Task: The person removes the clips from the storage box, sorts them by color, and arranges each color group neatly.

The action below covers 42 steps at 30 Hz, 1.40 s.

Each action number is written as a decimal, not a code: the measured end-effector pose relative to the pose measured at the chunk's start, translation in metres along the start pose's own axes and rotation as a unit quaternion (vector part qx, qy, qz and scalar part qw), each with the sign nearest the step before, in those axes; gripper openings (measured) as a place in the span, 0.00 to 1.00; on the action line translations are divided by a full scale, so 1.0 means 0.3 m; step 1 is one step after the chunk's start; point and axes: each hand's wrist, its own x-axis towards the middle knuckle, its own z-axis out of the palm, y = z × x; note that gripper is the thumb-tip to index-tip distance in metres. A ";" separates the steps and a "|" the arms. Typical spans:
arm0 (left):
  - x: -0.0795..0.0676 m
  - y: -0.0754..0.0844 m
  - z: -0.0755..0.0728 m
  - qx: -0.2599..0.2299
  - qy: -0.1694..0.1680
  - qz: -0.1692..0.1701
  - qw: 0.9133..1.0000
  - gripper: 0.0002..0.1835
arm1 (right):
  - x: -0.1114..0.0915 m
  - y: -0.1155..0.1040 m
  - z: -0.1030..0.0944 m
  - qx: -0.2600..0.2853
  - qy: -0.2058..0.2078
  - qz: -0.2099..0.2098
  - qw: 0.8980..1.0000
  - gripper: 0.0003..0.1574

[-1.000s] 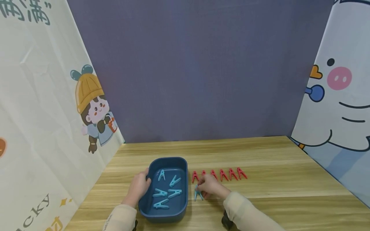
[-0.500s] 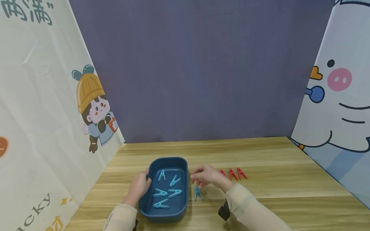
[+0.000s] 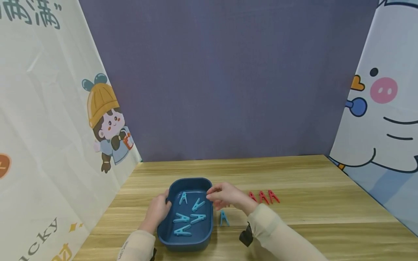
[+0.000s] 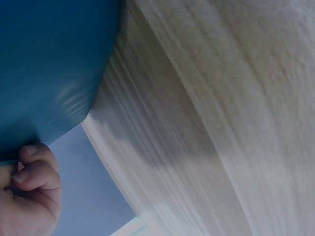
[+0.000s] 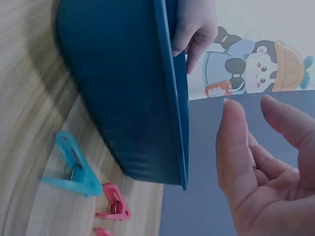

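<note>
While my L hand (image 3: 158,211) grips the blue bin's (image 3: 189,247) rim, my R hand (image 3: 226,196) hovers by the opp. rim, thumb & index parted w/ a gap b/w them. Five lt. blue pegs (image 3: 196,207) lie in the bin, L of my R fingertips; another blue peg (image 3: 223,214) is on the table (image 3: 294,235), just nearer me than those fingers. Red pegs (image 3: 262,195) sit R of them; my hand hides some, so can't count 'em all.
</note>
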 end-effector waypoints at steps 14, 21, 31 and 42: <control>-0.004 0.000 -0.001 -0.006 0.001 0.004 1.000 0.25 | 0.025 -0.024 0.046 0.003 -0.041 -0.014 0.999 0.20; -0.005 -0.003 -0.002 -0.007 0.000 0.002 1.000 0.25 | 0.037 -0.029 0.078 0.000 -0.048 -0.019 0.999 0.16; -0.001 -0.005 0.000 -0.005 0.001 0.003 1.000 0.25 | 0.060 -0.030 0.136 0.008 -0.071 -0.004 0.997 0.17; -0.001 -0.011 -0.002 -0.010 0.003 0.009 1.000 0.24 | 0.084 -0.008 0.200 -0.009 -0.116 0.024 0.993 0.14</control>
